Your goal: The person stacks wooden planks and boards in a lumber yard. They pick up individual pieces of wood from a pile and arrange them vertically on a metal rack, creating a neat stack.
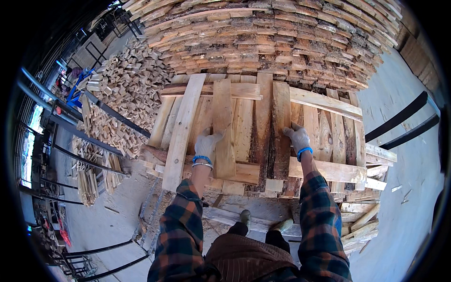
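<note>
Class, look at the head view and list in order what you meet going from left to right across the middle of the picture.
Dark metal racks → heap of short wood offcuts → left hand on a plank → right hand on the board pallet → two black bars.

The pale plank (224, 127) lay lengthwise on the half-built pallet (324, 170), running away from the person, its far end crossing the pallet's rear crossboard. It was smooth, light-coloured wood, lying flat, and the gloved left hand (205, 144) pressed on its near left edge. The bark-edged plank (281, 127) lay flat just to its right on the same pallet, darker, with rough brown bark along its left side; the gloved right hand (298, 137) rested against its right edge.
</note>
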